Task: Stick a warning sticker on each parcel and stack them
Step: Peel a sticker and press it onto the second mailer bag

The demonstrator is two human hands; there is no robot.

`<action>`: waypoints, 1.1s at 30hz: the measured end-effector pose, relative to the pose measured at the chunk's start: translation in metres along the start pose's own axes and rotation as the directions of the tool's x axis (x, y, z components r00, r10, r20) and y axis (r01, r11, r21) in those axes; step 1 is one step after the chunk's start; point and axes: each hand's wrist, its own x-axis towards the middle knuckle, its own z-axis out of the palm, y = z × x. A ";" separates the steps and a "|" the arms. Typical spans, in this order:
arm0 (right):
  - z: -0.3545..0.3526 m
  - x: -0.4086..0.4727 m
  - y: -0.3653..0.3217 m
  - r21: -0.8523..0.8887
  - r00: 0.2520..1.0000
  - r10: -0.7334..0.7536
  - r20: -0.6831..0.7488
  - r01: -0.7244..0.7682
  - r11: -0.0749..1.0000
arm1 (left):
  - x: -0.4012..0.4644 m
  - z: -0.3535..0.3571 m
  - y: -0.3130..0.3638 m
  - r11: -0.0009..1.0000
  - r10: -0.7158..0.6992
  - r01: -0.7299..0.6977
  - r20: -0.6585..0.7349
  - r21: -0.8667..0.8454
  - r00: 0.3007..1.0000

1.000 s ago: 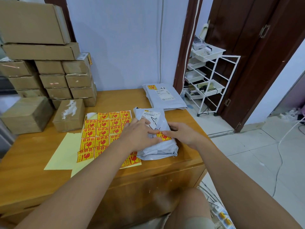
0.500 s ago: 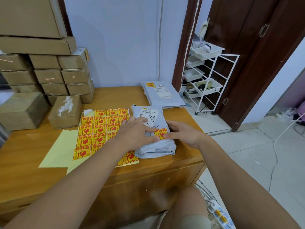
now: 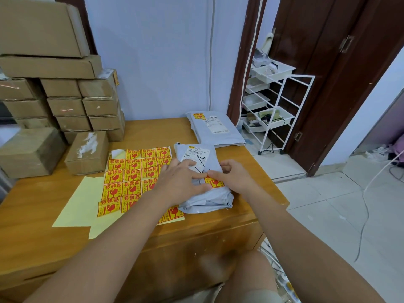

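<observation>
Parcel [image 3: 203, 193] in grey wrap lay near the counter [image 3: 43, 232] front edge beside the sticker sheet [image 3: 131, 178], both hands flat and relaxed on it, left hand [image 3: 181, 184] and right hand [image 3: 231, 178] fingertips pressing a warning sticker [image 3: 215, 182] down.

Count, head view: grey mailer parcels, 2: the near parcel [image 3: 203, 193] and the far parcel [image 3: 215, 130] (each bears one warning sticker). Sticker sheet [image 3: 131, 178]: 1. Bare backing sheet [image 3: 76, 206]: 1. Hands: 2. Wooden table [image 3: 43, 237]: 1. White wire rack [image 3: 277, 106]: 1. Cardboard boxes [image 3: 65, 101]: over a dozen, exact count unclear.
</observation>
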 end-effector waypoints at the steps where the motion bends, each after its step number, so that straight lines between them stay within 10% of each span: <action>1: 0.001 0.000 0.003 0.003 1.000 -0.008 -0.019 0.008 1.000 | 0.000 0.000 0.000 1.000 -0.002 0.002 -0.003 0.000 1.000; 33: -0.015 -0.004 0.004 0.002 0.992 -0.088 0.090 0.088 0.996 | -0.027 0.024 0.004 0.952 0.256 -0.220 -0.158 0.212 0.954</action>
